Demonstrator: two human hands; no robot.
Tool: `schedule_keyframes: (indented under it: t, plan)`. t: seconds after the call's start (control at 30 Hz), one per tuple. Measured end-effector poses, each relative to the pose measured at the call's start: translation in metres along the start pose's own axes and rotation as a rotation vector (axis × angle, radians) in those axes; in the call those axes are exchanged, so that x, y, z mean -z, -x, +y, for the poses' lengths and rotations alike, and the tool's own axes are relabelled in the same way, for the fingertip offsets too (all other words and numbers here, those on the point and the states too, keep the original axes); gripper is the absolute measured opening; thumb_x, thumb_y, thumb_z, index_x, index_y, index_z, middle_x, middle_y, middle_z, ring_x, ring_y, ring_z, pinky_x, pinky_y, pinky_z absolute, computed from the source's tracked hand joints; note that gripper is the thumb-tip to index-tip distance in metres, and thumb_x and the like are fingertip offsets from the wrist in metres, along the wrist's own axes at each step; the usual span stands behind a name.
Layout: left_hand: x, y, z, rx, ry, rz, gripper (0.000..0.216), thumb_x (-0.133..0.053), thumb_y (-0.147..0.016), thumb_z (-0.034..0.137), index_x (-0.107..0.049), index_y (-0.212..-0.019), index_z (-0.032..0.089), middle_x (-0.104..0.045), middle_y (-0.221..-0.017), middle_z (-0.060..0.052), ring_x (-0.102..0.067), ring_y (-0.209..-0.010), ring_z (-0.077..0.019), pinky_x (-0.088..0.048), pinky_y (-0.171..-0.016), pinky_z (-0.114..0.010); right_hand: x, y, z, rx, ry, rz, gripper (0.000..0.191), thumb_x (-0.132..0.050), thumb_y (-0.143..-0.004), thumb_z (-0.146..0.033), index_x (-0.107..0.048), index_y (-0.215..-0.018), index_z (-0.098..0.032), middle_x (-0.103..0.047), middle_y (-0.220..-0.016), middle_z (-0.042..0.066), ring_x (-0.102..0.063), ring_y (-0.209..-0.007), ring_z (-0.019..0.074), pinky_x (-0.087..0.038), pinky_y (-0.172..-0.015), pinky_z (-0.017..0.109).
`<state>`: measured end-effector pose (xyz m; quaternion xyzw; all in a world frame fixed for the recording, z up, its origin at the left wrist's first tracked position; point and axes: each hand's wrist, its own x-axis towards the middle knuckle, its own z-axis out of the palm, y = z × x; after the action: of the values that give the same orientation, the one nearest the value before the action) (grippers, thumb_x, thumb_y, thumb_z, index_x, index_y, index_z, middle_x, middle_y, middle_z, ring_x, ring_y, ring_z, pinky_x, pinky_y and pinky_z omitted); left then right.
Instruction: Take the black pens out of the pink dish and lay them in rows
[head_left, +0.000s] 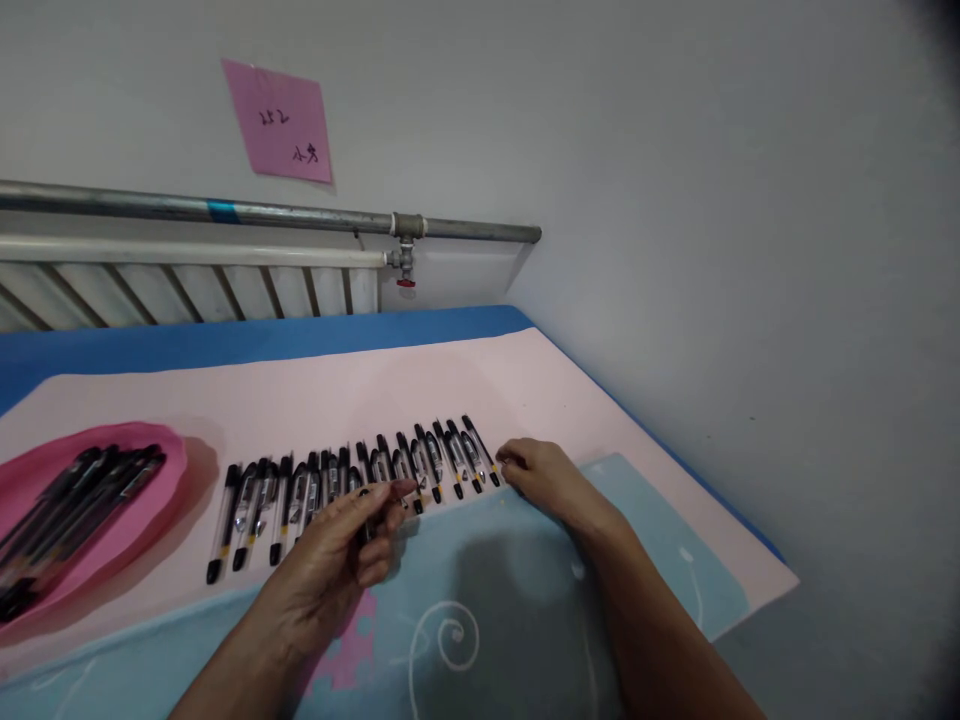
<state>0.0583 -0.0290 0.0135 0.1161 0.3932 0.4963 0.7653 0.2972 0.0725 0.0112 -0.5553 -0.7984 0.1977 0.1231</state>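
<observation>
At my left, a pink bowl (154,510) holds pens (94,500) slanting up to the right. Beside it a pen row (344,468) lies on the pink sheet (337,390), long axes running away from the person, yellow bands near. The left hand (337,530) reaches over it, fingers curled, something dark (367,530) among them; I can't tell its grip. The right hand (536,470) bends palm-down at the row's right end, fingertips curled, any hold hidden.

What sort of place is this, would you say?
Probably a simple workspace in a room corner: a white radiator by the wall, a handwritten pink note above it, and a row of pens on the table.
</observation>
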Motion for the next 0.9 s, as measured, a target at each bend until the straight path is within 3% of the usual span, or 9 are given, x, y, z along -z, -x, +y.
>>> schedule_keyframes:
  t: [0.17, 0.37, 0.5, 0.6, 0.77, 0.9]
  plan:
    - [-0.003, -0.001, -0.002, -0.066, -0.014, 0.017, 0.031, -0.067, -0.069, 0.027, -0.062, -0.094, 0.010, -0.048, -0.062, 0.001, -0.031, -0.043, -0.0013, -0.023, -0.037, -0.015, -0.004, 0.002, -0.001, 0.058, 0.035, -0.061, 0.024, -0.045, -0.072, -0.015, -0.065, -0.087, -0.016, -0.064, -0.081, 0.005, -0.054, -0.072, 0.0146, -0.035, -0.062, 0.023]
    - [-0.008, 0.002, -0.002, -0.146, 0.015, 0.086, 0.026, -0.063, -0.066, 0.011, -0.060, -0.091, 0.011, -0.055, -0.071, -0.002, -0.050, -0.057, -0.0083, -0.043, -0.051, -0.021, -0.004, 0.003, 0.001, 0.060, 0.037, -0.053, 0.031, -0.043, -0.073, -0.012, -0.064, -0.094, -0.015, -0.065, -0.087, 0.007, -0.056, -0.078, 0.0160, -0.038, -0.068, 0.024]
    - [-0.008, 0.000, -0.001, -0.174, 0.058, 0.077, 0.014, -0.057, -0.070, 0.010, -0.061, -0.083, 0.011, -0.060, -0.079, -0.008, -0.057, -0.068, -0.0133, -0.049, -0.064, -0.028, -0.002, 0.002, 0.000, 0.020, -0.051, 0.077, 0.029, -0.041, -0.075, -0.012, -0.065, -0.091, -0.015, -0.065, -0.090, 0.006, -0.056, -0.082, 0.0161, -0.040, -0.074, 0.025]
    - [-0.011, -0.001, -0.007, -0.189, 0.008, 0.067, 0.013, -0.058, -0.075, 0.020, -0.063, -0.083, 0.012, -0.064, -0.091, -0.013, -0.060, -0.086, -0.0208, -0.049, -0.075, -0.034, -0.002, 0.004, -0.015, 0.000, -0.293, 0.167, 0.023, -0.043, -0.077, -0.016, -0.064, -0.086, -0.015, -0.065, -0.083, 0.004, -0.057, -0.074, 0.0137, -0.042, -0.069, 0.024]
    - [-0.020, 0.000, -0.022, -0.302, -0.027, 0.022, 0.017, -0.063, -0.073, 0.027, -0.064, -0.088, 0.019, -0.061, -0.112, -0.008, -0.052, -0.109, -0.0223, -0.042, -0.091, -0.035, -0.017, 0.018, -0.063, 0.223, -0.732, -0.077, 0.018, -0.052, -0.077, -0.025, -0.063, -0.089, -0.017, -0.063, -0.084, 0.002, -0.056, -0.073, 0.0114, -0.043, -0.065, 0.022]
    - [-0.025, 0.001, -0.027, -0.296, -0.038, 0.015, 0.022, -0.063, -0.074, 0.027, -0.064, -0.094, 0.021, -0.056, -0.122, -0.006, -0.049, -0.112, -0.0213, -0.039, -0.095, -0.034, -0.033, 0.027, -0.086, 0.331, -0.783, -0.104, 0.020, -0.058, -0.074, -0.024, -0.062, -0.093, -0.018, -0.059, -0.078, 0.000, -0.051, -0.066, 0.0096, -0.041, -0.061, 0.020]
